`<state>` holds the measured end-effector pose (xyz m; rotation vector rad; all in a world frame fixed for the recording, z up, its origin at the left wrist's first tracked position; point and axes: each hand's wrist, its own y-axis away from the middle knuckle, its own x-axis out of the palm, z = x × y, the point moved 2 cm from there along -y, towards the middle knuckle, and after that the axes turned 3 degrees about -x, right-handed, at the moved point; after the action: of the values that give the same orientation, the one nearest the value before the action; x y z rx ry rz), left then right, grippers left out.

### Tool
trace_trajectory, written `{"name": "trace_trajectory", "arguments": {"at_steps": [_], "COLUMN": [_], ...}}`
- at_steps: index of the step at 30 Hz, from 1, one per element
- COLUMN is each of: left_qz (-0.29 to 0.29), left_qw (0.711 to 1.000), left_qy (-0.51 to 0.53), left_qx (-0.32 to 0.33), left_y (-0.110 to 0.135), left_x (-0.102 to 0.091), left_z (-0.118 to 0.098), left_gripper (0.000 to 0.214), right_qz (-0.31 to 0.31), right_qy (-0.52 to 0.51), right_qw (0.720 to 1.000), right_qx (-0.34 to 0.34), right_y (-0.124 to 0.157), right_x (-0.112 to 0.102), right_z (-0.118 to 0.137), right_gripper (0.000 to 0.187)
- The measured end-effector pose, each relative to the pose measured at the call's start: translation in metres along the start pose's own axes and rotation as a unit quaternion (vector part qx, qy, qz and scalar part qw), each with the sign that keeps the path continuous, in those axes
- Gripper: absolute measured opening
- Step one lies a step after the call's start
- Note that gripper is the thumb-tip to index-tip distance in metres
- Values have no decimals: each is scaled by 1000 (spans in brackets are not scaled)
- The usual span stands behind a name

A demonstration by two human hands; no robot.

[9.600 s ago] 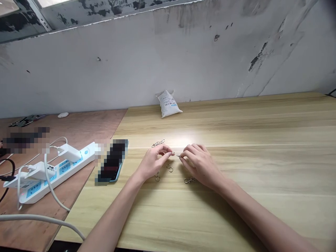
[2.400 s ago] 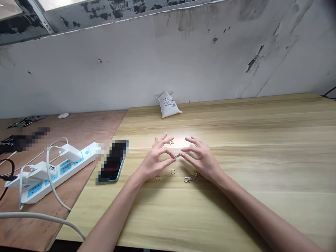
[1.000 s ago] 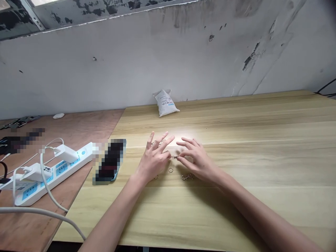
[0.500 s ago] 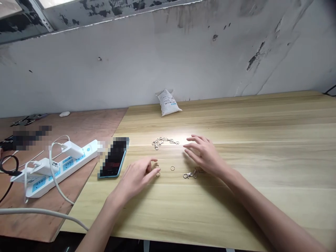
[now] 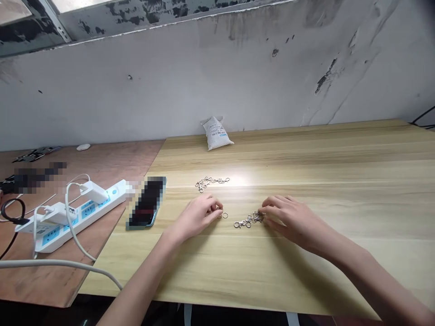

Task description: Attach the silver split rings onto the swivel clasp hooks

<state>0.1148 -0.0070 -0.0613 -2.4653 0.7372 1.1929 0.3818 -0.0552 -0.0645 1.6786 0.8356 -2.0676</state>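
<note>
My left hand (image 5: 204, 213) is on the table with its fingers curled to a pinch. A small metal ring partly shows at its fingertips, and a second metal ring (image 5: 225, 215) lies just to their right. Over on the right, my right hand (image 5: 292, 221) reaches down to a small heap of silvery swivel clasps (image 5: 249, 219). Its thumb and fingertips close on the heap's right end, partly hiding those clasps. Farther back lies a loose line of similar clasps and rings (image 5: 212, 181), touched by neither hand.
A phone (image 5: 147, 203) lies left of my left hand. A white power strip (image 5: 81, 217) with chargers and cables sits on the reddish board (image 5: 64, 276). A white plastic packet (image 5: 217, 133) stands by the wall on the wooden table (image 5: 322, 167).
My left hand has moved right, and the two rings beside it have shifted toward the single ring. My right hand has come down onto the right end of the clasp heap.
</note>
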Motion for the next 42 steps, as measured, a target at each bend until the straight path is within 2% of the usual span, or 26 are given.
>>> {"name": "trace_trajectory", "arguments": {"at_steps": [5, 11, 15, 21, 25, 28, 31, 34, 42], "left_qz": [49, 31, 27, 34, -32, -76, -106, -120, -154], "left_qw": [999, 988, 985, 993, 996, 995, 991, 990, 981], "left_qy": [-21, -127, -133, -65, -8, 41, 73, 71, 116], "left_qx": [9, 84, 104, 96, 84, 47, 20, 26, -12], "left_y": [-6, -13, -17, -25, -39, -45, -44, -40, -37], "left_x": [-12, 0, 3, -1, -6, -8, -8, -10, -14], "left_z": [-6, -10, -12, -11, -5, 1, 6, 9, 15], "left_gripper": [17, 11, 11, 7, 14, 16, 17, 13, 5], "right_qz": [-8, -24, -42, -48, -37, -39, -81, -140, -200], "right_qy": [109, 188, 136, 19, -48, -73, -76, -48, -56], "right_qw": [994, 981, 990, 998, 998, 997, 994, 989, 978], "right_qx": [-26, -40, -20, 31, 24, 6, 3, 15, 20], "right_y": [-11, -24, -29, -36, -53, -66, -73, -73, -70], "right_x": [9, 18, 16, 8, 3, 4, 10, 20, 34], "right_z": [4, 6, 3, -3, 0, 4, 6, 8, 11], "right_gripper": [26, 27, 27, 21, 18, 17, 16, 16, 13]}}
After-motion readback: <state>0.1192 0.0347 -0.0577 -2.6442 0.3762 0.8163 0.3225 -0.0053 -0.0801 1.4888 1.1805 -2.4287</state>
